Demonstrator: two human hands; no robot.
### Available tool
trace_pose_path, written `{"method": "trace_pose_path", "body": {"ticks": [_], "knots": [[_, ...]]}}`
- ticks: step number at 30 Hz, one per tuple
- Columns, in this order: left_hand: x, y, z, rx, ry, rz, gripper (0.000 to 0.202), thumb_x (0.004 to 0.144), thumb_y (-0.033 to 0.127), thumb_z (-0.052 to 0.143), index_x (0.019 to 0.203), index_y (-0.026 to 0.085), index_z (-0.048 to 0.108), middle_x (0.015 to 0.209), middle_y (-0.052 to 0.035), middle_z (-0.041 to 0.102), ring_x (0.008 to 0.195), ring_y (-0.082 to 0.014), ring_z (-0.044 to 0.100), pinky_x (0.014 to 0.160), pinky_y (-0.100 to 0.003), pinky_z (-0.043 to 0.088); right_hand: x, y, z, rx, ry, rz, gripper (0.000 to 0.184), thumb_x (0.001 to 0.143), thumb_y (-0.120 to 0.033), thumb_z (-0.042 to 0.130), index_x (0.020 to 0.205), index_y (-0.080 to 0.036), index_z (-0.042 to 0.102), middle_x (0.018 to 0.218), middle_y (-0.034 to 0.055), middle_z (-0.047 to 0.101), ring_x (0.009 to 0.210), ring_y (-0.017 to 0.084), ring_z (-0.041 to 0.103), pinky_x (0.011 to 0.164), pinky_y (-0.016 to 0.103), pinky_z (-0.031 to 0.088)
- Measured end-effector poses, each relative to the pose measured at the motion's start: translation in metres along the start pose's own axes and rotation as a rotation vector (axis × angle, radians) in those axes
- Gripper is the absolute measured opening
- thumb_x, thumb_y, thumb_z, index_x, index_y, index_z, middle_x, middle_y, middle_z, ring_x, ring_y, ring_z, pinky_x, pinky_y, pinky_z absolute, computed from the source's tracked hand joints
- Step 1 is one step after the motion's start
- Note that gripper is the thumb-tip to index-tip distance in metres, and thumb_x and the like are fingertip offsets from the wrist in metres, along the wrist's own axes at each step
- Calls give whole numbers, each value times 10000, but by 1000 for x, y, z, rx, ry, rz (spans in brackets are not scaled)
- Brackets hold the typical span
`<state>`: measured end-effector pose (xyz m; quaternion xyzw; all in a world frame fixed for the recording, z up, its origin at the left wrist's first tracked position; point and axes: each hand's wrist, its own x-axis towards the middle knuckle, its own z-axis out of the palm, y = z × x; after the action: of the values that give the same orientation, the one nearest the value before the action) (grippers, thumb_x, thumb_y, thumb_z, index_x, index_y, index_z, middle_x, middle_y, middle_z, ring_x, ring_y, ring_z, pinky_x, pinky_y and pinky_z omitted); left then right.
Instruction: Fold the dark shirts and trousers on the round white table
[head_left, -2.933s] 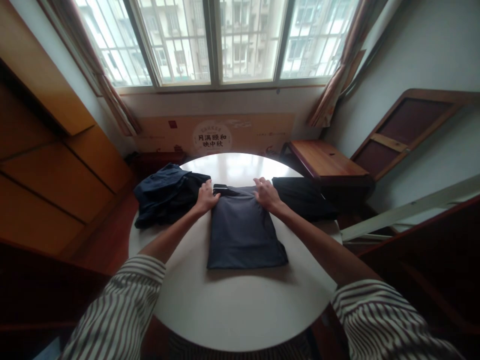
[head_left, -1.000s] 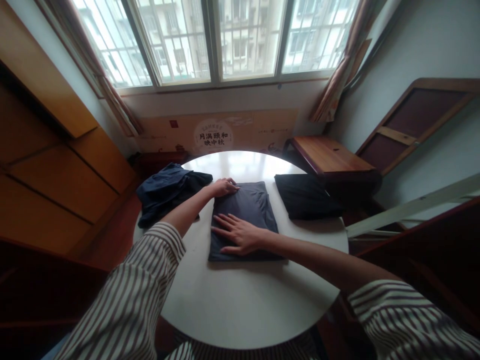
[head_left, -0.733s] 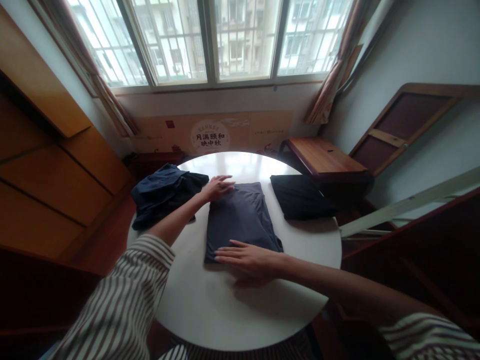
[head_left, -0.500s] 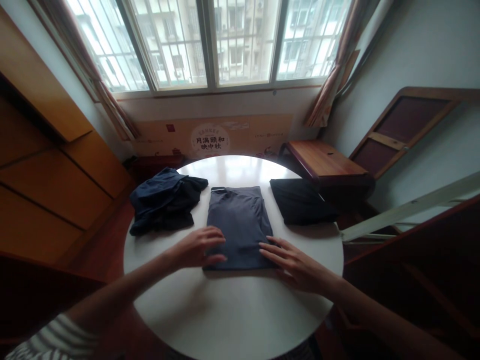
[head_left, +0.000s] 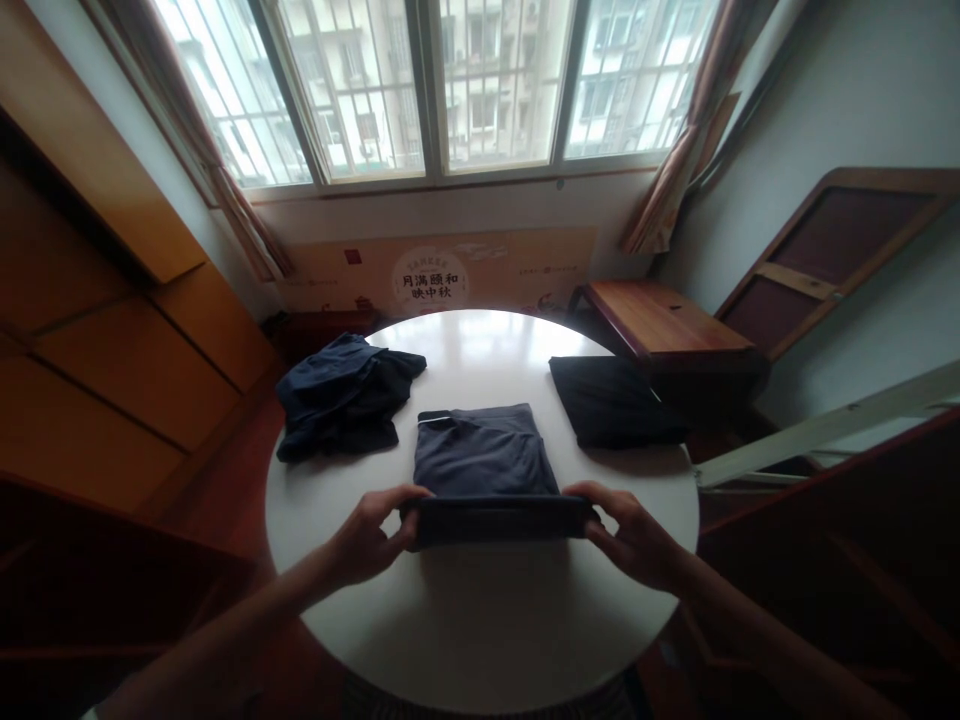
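A pair of dark grey pants (head_left: 480, 455) lies folded in the middle of the round white table (head_left: 480, 630). Its near edge is lifted off the tabletop and bent up into a dark band. My left hand (head_left: 382, 525) pinches the left end of this edge between thumb and fingers. At the right end, my right hand (head_left: 626, 525) grips the same edge in a like way. The far part of the pants, with a thin white strip at its far left corner, lies flat.
A crumpled heap of dark blue and black clothes (head_left: 341, 395) sits on the table's left. On its right lies a folded black garment (head_left: 615, 402). Beyond stand a wooden side table (head_left: 667, 320) and a barred window (head_left: 450, 90); orange cabinets (head_left: 127, 370) are at left.
Both hands, earlier open over the flat pants, have closed on the near corners and raised that edge. The pants have slid slightly toward me, and the view has shifted a little.
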<state>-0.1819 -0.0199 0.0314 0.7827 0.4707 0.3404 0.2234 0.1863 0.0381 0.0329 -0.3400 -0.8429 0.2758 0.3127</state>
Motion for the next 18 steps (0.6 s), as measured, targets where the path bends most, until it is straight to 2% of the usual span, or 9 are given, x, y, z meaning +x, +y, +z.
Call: {"method": "trace_pose_path", "body": {"ticks": [2, 3, 6, 8, 11, 13, 15, 16, 18], "knots": [[16, -4, 1, -153, 105, -157, 243, 951, 312, 513, 1110, 219, 671, 881, -35, 706, 768, -174, 663, 695, -265, 527, 14, 0, 1, 172, 73, 164, 300, 912, -376, 530, 1146, -212, 619, 906, 57, 696, 762, 212, 662, 671, 320, 556], [26, -8, 2, -240, 152, -221, 271, 957, 365, 515, 1116, 217, 676, 890, -33, 705, 783, -177, 662, 686, -258, 522, 22, 2, 2, 255, 75, 217, 374, 880, -415, 600, 1197, -215, 592, 944, 50, 695, 791, 215, 664, 687, 319, 557], [58, -24, 8, -457, 245, -329, 387, 915, 500, 576, 1124, 196, 690, 912, -35, 710, 797, -175, 658, 666, -237, 511, 48, 9, 9, 440, 33, 282, 652, 698, -435, 816, 1254, -207, 561, 1032, 57, 694, 905, 235, 663, 805, 345, 553], [76, -32, 11, -569, 283, -369, 473, 855, 567, 636, 1103, 169, 700, 909, -45, 718, 799, -174, 660, 681, -237, 514, 64, 14, 13, 528, 53, 315, 565, 704, -467, 806, 1155, -180, 624, 1015, 72, 703, 918, 238, 659, 847, 365, 539], [93, -35, 12, -716, 342, -474, 614, 756, 626, 717, 1121, 135, 678, 859, -53, 723, 758, -171, 673, 670, -243, 523, 84, 23, 20, 604, 146, 367, 430, 766, -540, 724, 974, -168, 672, 932, 60, 708, 856, 218, 648, 812, 354, 532], [97, -34, 10, -767, 300, -571, 692, 695, 587, 796, 1189, 132, 630, 821, -49, 724, 706, -167, 682, 631, -242, 525, 95, 31, 26, 618, 223, 391, 429, 754, -562, 718, 934, -177, 665, 889, 40, 700, 829, 203, 637, 777, 331, 527], [97, -35, 10, -796, 197, -632, 754, 614, 470, 894, 1222, 140, 595, 835, -57, 737, 706, -180, 700, 630, -253, 541, 104, 40, 32, 630, 277, 421, 436, 739, -573, 718, 922, -182, 653, 876, 29, 694, 819, 191, 631, 747, 306, 521], [95, -37, 11, -814, 156, -641, 761, 577, 417, 924, 1207, 140, 598, 859, -69, 744, 726, -191, 710, 650, -266, 555, 108, 44, 35, 634, 297, 442, 443, 726, -577, 722, 913, -183, 648, 866, 25, 691, 806, 184, 628, 724, 291, 518], [91, -45, 14, -854, 155, -632, 702, 548, 378, 938, 1128, 132, 627, 888, -84, 754, 749, -202, 719, 679, -281, 569, 113, 53, 41, 642, 323, 498, 452, 696, -579, 737, 890, -182, 643, 823, 13, 681, 748, 165, 617, 656, 259, 505]]}}
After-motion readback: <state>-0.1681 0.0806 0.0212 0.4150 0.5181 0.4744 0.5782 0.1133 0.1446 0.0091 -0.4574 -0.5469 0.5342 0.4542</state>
